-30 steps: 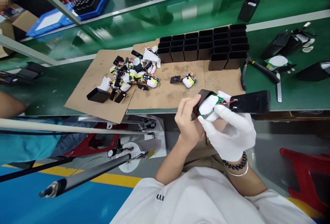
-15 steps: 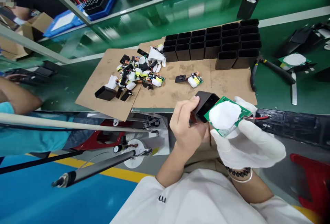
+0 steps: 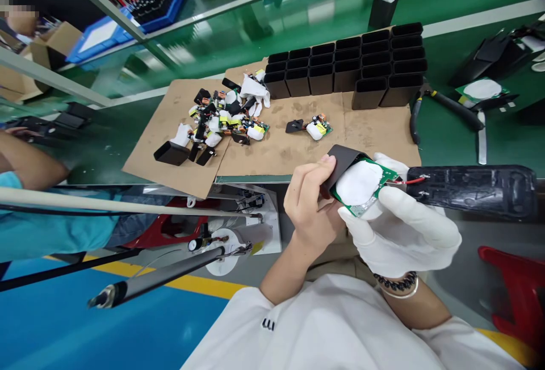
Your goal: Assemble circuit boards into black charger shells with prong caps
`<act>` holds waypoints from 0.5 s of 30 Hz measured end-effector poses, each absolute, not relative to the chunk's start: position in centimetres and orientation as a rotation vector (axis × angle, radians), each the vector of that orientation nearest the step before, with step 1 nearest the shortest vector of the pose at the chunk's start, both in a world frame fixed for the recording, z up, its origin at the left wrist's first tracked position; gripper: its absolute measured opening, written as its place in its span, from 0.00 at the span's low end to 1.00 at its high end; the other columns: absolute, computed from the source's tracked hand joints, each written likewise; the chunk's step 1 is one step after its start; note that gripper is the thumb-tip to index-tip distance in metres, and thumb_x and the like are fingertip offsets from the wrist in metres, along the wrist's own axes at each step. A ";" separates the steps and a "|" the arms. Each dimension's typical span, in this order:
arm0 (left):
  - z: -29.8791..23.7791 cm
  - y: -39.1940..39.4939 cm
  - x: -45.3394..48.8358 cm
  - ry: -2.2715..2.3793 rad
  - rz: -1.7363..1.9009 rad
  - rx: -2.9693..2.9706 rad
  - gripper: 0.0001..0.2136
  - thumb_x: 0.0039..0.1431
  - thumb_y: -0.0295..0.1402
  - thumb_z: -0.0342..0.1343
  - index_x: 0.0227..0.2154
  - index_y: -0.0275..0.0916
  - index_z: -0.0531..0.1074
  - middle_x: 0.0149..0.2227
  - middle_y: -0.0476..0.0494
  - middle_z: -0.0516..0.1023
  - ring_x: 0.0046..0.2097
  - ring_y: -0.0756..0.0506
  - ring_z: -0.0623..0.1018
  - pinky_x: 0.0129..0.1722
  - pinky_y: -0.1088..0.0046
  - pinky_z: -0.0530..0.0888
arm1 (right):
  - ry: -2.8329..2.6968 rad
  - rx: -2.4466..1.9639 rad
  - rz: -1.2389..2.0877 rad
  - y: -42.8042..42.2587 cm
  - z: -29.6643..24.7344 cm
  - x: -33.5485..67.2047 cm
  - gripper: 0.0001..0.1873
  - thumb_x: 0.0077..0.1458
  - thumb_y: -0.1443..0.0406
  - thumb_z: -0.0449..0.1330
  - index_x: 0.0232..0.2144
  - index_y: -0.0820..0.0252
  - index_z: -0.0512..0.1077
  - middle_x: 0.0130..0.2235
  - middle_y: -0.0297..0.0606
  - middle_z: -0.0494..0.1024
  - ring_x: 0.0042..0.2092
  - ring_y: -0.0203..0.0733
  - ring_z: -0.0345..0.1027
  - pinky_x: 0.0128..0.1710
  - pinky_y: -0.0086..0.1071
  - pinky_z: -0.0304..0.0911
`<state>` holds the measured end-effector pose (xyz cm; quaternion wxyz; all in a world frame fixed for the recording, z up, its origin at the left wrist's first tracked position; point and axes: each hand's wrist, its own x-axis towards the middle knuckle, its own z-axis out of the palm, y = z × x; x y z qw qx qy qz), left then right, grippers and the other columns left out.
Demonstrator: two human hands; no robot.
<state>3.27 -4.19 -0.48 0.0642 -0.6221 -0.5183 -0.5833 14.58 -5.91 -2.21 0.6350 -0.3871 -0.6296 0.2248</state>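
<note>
My bare left hand [image 3: 309, 205] grips a black plastic sleeve [image 3: 343, 160] by its lower end, open mouth turned right. My white-gloved right hand [image 3: 400, 228] pinches a green circuit board [image 3: 361, 185] carrying a white pad, with the board's left edge at the sleeve's mouth. Red and black wires run from the board to a long black housing part [image 3: 472, 191] jutting right. Both hands are over the bench's front edge.
A cardboard sheet [image 3: 281, 143] holds a heap of boards and black parts [image 3: 221, 120], one lone board [image 3: 317, 129] and rows of upright black sleeves [image 3: 349, 69]. Pliers [image 3: 443, 109] lie right. Another person's arm [image 3: 25, 160] is at left. A red stool [image 3: 515, 290] sits low right.
The board has swung back from facing up and moved left, so its edge now meets the sleeve's mouth. The long black part stays trailing to the right.
</note>
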 end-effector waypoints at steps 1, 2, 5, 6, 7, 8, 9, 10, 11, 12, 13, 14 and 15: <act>-0.4 -4.2 3.3 -1.564 -1.761 -1.873 0.07 0.65 0.34 0.57 0.42 0.38 0.76 0.39 0.45 0.82 0.41 0.48 0.80 0.39 0.73 0.76 | -1.405 -0.875 0.433 -5.9 -1.9 14.5 0.36 0.48 0.73 0.71 0.56 0.40 0.71 0.55 0.32 0.77 0.55 0.51 0.75 0.61 0.56 0.70; -0.4 -4.2 3.3 -1.562 -1.762 -1.869 0.07 0.65 0.34 0.57 0.42 0.38 0.76 0.39 0.45 0.82 0.41 0.48 0.80 0.39 0.73 0.76 | -1.373 -0.869 0.356 -5.8 -1.6 14.5 0.34 0.48 0.74 0.71 0.55 0.41 0.72 0.54 0.32 0.78 0.54 0.50 0.75 0.60 0.53 0.72; -0.4 -4.2 3.4 -1.551 -1.769 -1.871 0.08 0.65 0.35 0.57 0.42 0.38 0.76 0.38 0.45 0.82 0.41 0.47 0.80 0.41 0.72 0.77 | -1.389 -0.909 0.286 -5.5 -1.3 14.4 0.31 0.48 0.73 0.72 0.52 0.41 0.74 0.51 0.30 0.80 0.51 0.46 0.76 0.53 0.45 0.78; -0.4 -4.2 3.4 -1.548 -1.770 -1.873 0.08 0.65 0.35 0.57 0.42 0.38 0.76 0.39 0.45 0.82 0.41 0.47 0.80 0.41 0.72 0.77 | -1.407 -0.922 0.272 -5.5 -1.3 14.4 0.32 0.47 0.73 0.72 0.52 0.42 0.74 0.50 0.30 0.80 0.50 0.45 0.77 0.52 0.44 0.78; -0.4 -4.2 3.4 -1.546 -1.771 -1.878 0.08 0.65 0.35 0.57 0.43 0.38 0.76 0.39 0.45 0.82 0.41 0.47 0.80 0.41 0.72 0.77 | -1.412 -0.923 0.244 -5.4 -1.3 14.4 0.32 0.47 0.73 0.72 0.52 0.42 0.74 0.48 0.30 0.81 0.50 0.45 0.77 0.52 0.44 0.78; -0.4 -4.2 3.5 -1.545 -1.775 -1.883 0.08 0.65 0.35 0.57 0.43 0.38 0.76 0.39 0.45 0.82 0.41 0.47 0.80 0.41 0.71 0.77 | -1.409 -0.914 0.214 -5.3 -1.3 14.4 0.33 0.46 0.73 0.72 0.52 0.43 0.74 0.47 0.30 0.81 0.50 0.45 0.77 0.53 0.45 0.78; -0.4 -4.2 3.5 -1.546 -1.779 -1.886 0.08 0.65 0.35 0.57 0.43 0.38 0.76 0.39 0.45 0.82 0.41 0.47 0.80 0.40 0.71 0.77 | -1.400 -0.901 0.189 -5.2 -1.3 14.4 0.33 0.46 0.74 0.72 0.52 0.43 0.74 0.47 0.31 0.81 0.50 0.46 0.77 0.54 0.47 0.77; -0.4 -4.2 3.5 -1.552 -1.783 -1.886 0.08 0.65 0.34 0.57 0.43 0.38 0.76 0.39 0.45 0.82 0.41 0.47 0.80 0.40 0.71 0.77 | -1.395 -0.885 0.174 -5.2 -1.2 14.5 0.33 0.46 0.74 0.72 0.52 0.44 0.74 0.47 0.32 0.80 0.51 0.48 0.77 0.55 0.49 0.76; -0.4 -4.2 3.6 -1.560 -1.787 -1.884 0.07 0.65 0.32 0.57 0.43 0.38 0.76 0.39 0.45 0.82 0.40 0.47 0.80 0.40 0.72 0.77 | -1.401 -0.875 0.178 -5.2 -1.1 14.5 0.33 0.45 0.73 0.73 0.52 0.45 0.74 0.47 0.33 0.80 0.52 0.50 0.77 0.56 0.50 0.76; -0.4 -4.2 3.6 -1.569 -1.789 -1.880 0.07 0.65 0.31 0.56 0.43 0.38 0.76 0.38 0.45 0.82 0.40 0.47 0.80 0.39 0.72 0.77 | -1.420 -0.871 0.201 -5.2 -1.1 14.6 0.33 0.45 0.73 0.73 0.53 0.46 0.74 0.47 0.35 0.80 0.53 0.52 0.76 0.57 0.52 0.75; -0.4 -4.2 3.6 -1.577 -1.789 -1.876 0.07 0.65 0.31 0.57 0.43 0.38 0.76 0.38 0.45 0.81 0.40 0.48 0.80 0.39 0.72 0.77 | -1.444 -0.869 0.229 -5.3 -1.1 14.7 0.34 0.45 0.72 0.74 0.54 0.47 0.74 0.48 0.36 0.80 0.55 0.54 0.75 0.57 0.53 0.74; -0.4 -4.2 3.6 -1.581 -1.789 -1.869 0.07 0.64 0.30 0.57 0.42 0.38 0.76 0.38 0.46 0.81 0.40 0.48 0.80 0.39 0.72 0.77 | -1.472 -0.872 0.263 -5.4 -1.2 14.8 0.35 0.45 0.71 0.74 0.55 0.47 0.72 0.49 0.37 0.80 0.57 0.56 0.73 0.58 0.55 0.72; -0.4 -4.2 3.7 -1.578 -1.790 -1.865 0.07 0.64 0.30 0.57 0.42 0.38 0.76 0.38 0.46 0.81 0.40 0.48 0.80 0.40 0.72 0.77 | -1.500 -0.876 0.299 -5.5 -1.4 14.9 0.37 0.45 0.71 0.74 0.56 0.47 0.70 0.49 0.37 0.79 0.59 0.57 0.72 0.60 0.57 0.71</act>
